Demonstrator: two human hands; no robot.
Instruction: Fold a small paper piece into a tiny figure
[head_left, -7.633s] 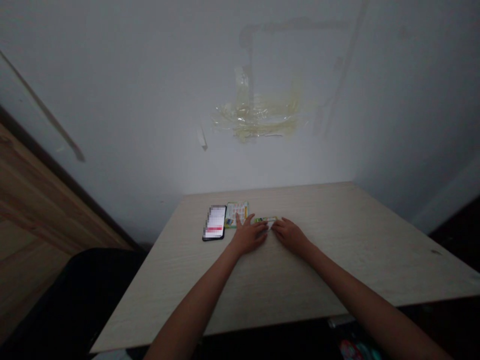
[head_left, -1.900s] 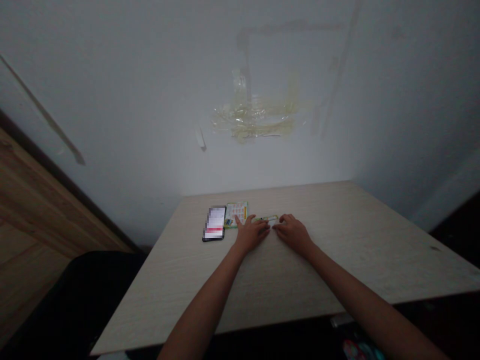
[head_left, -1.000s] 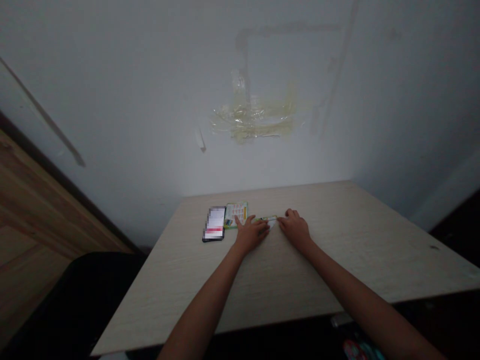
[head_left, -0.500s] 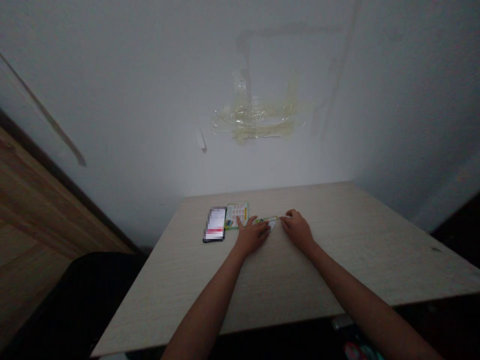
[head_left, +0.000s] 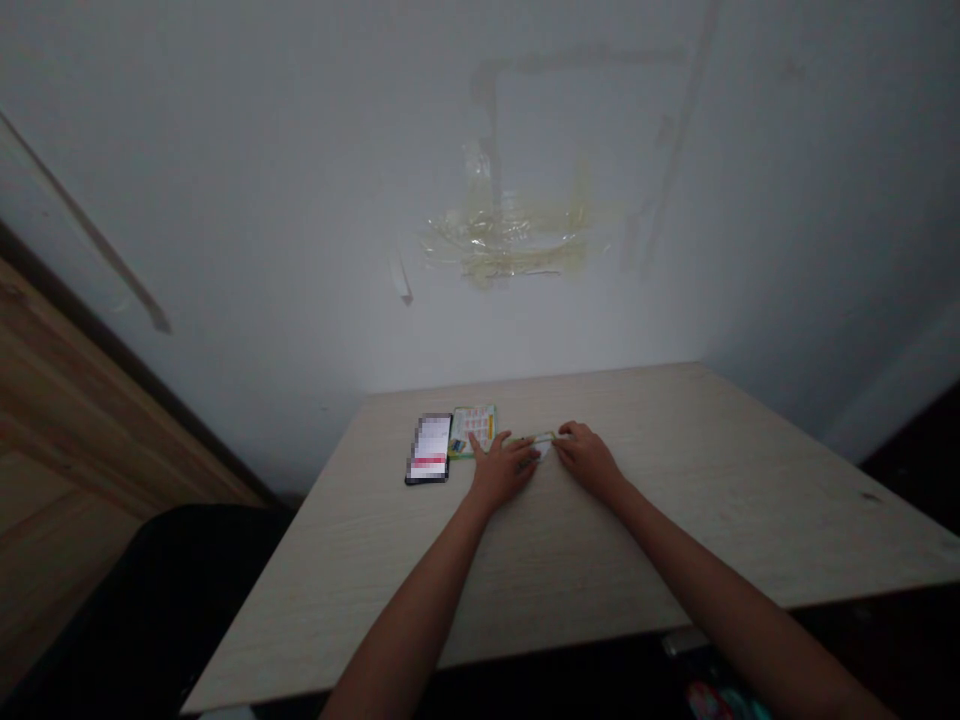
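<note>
A narrow paper strip (head_left: 534, 440) with a green-and-yellow border is lying flat on the tabletop (head_left: 675, 430), between the left hand (head_left: 502, 470) and the right hand (head_left: 589, 460), and a white patch is showing at its right end (any print on it is too small to read). Just to its left, a printed card (head_left: 474, 428) with orange and green panels is lying flat, with a left fingertip resting on it.

Left hand (head_left: 501, 470), card (head_left: 541, 446), right hand (head_left: 589, 460)
</note>
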